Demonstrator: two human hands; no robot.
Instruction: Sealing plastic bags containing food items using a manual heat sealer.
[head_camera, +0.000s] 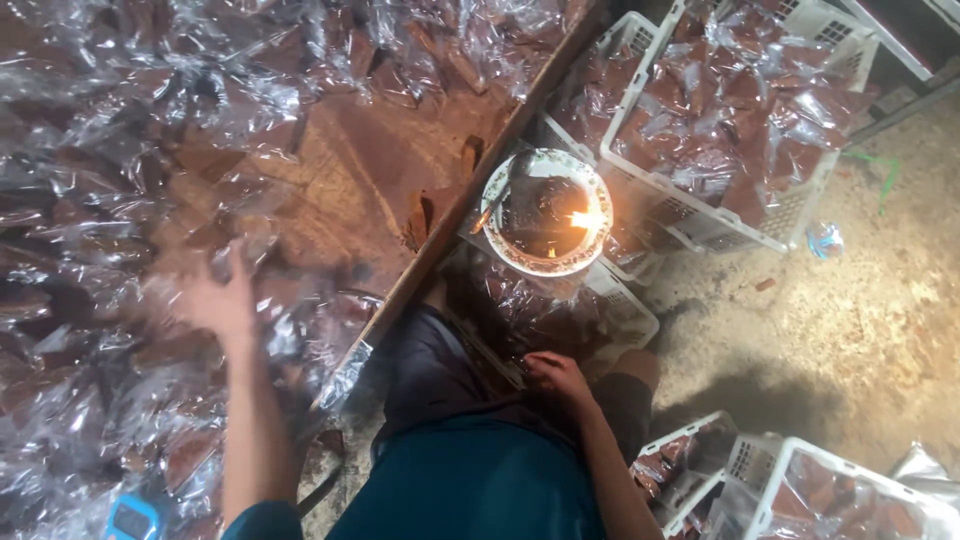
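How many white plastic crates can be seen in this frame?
4, maybe more. One full crate at upper right, one behind it, one under the plate with the flame, one at bottom right. Another may sit beside that one, partly hidden.

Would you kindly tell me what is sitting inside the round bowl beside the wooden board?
A small flame burns inside the round bowl, near its right rim. The bowl rests on a white crate of clear-wrapped brown pieces; its dark bottom is too dim to tell what feeds the flame.
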